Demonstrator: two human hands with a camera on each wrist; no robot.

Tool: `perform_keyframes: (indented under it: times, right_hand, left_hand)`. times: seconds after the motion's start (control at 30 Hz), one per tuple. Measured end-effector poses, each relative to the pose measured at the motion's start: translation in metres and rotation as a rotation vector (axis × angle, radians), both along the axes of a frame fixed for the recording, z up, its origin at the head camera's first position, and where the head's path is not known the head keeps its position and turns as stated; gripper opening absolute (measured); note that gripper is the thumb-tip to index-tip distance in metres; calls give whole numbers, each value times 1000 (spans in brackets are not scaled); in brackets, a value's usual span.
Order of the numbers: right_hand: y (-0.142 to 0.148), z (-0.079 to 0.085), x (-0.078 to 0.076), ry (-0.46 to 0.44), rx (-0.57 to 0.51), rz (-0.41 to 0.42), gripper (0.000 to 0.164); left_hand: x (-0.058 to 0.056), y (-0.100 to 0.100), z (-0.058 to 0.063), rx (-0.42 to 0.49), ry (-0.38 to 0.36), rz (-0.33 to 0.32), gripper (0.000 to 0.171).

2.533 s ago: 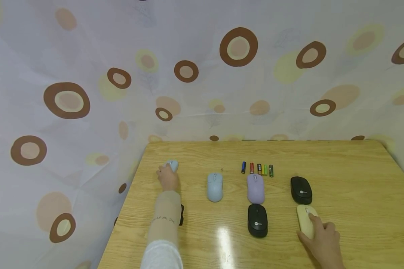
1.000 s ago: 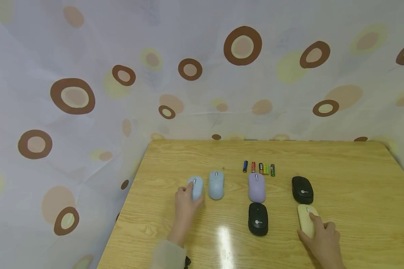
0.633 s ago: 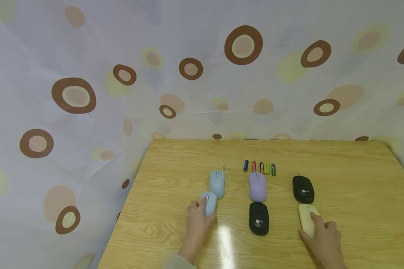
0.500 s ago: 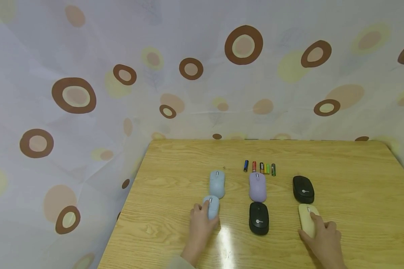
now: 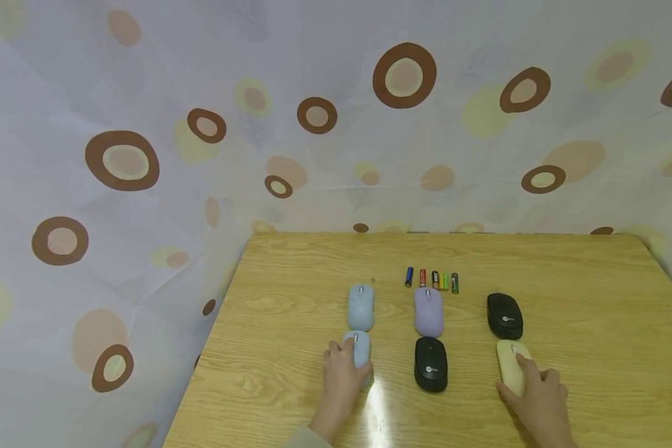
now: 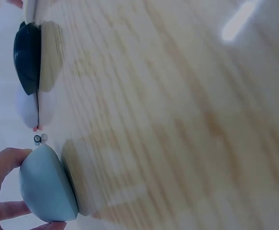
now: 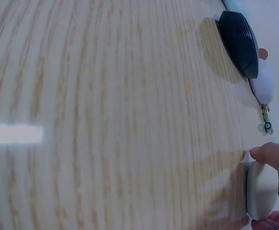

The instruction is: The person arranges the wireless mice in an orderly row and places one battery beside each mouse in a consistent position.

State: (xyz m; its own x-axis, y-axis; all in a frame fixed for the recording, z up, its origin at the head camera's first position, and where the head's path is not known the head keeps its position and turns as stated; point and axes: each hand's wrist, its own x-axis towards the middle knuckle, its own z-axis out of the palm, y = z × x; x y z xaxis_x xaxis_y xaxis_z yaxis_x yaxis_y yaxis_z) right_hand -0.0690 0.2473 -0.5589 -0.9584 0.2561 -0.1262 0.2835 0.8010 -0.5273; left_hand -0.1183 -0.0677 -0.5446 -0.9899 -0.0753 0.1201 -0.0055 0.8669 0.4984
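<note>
My left hand [image 5: 341, 376] grips a light blue computer mouse [image 5: 361, 350] by its sides, thumb on the right. Its front end sits right behind a second light blue mouse [image 5: 361, 308]. In the left wrist view the gripped mouse shows its rounded rear, low over the wood. My right hand [image 5: 537, 395] holds a pale yellow mouse [image 5: 508, 367] with thumb and fingers at its sides; part of it is hidden under the hand. That mouse lies just below a black mouse [image 5: 504, 316]. In the right wrist view the yellow mouse rests flat on the table.
Between the hands, a purple mouse [image 5: 428, 312] has another black mouse [image 5: 430, 364] close below it. Beyond the purple one several small batteries [image 5: 435, 280] lie in a row. The wooden table [image 5: 610, 298] ends at a patterned cloth [image 5: 336, 155] behind and at the left.
My left hand has carried the light blue mouse from the table's far left toward the right and nearer, to just below the other light blue mouse. My right hand stays on the yellow mouse.
</note>
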Motion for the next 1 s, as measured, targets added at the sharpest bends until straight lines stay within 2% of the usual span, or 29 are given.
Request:
perform_keyframes:
  times: [0.47,0.8,1.0]
  right_hand:
    - [0,1,-1,-33,-18,-8,71]
    - [0,-2,0,21,-9,-14,71]
    - [2,-3,1,68,17,38,73]
  left_hand:
    - [0,8,-2,-29,-2,6,58]
    - [2,11,-3,-56,26,21,59]
    - [2,12,-4,-48,15,31,58]
